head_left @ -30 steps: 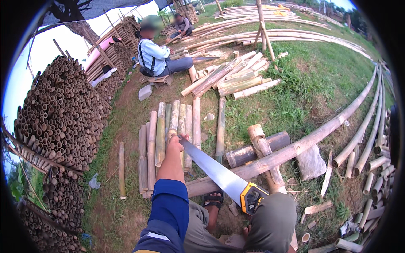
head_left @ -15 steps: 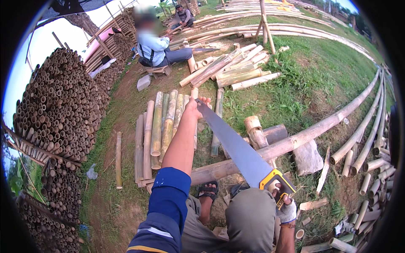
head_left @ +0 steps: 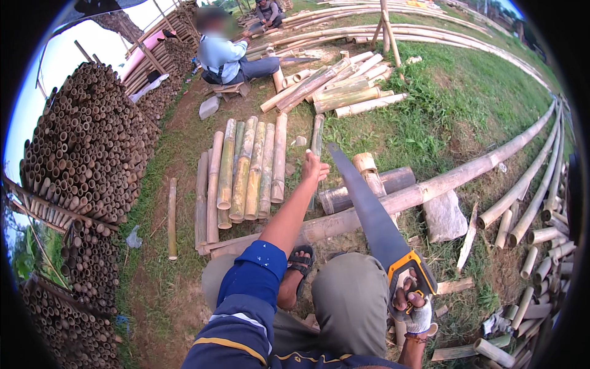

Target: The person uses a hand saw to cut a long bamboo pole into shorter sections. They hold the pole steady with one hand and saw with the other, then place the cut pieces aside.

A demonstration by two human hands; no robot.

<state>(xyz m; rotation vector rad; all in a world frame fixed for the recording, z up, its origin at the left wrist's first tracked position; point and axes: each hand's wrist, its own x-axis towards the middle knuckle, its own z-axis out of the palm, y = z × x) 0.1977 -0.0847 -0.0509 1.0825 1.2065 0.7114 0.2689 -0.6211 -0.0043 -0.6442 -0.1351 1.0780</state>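
Yellow/blk saw [head_left: 373, 215] clasped in R hand [head_left: 415, 307], partly hidden; L hand [head_left: 314, 167] released, hiding bit of bamboo [head_left: 318, 131].

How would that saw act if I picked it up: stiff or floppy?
The saw blade looks long and flat, so it would probably bend a little and spring back. The chunky handle in the right hand probably makes that end heavier.

the gloved right hand [head_left: 415, 310] grips a handsaw [head_left: 373, 218] by its handle. the left hand [head_left: 314, 167] hangs near the blade's tip, apart from it. a bamboo pole [head_left: 455, 178] crosses behind the blade.
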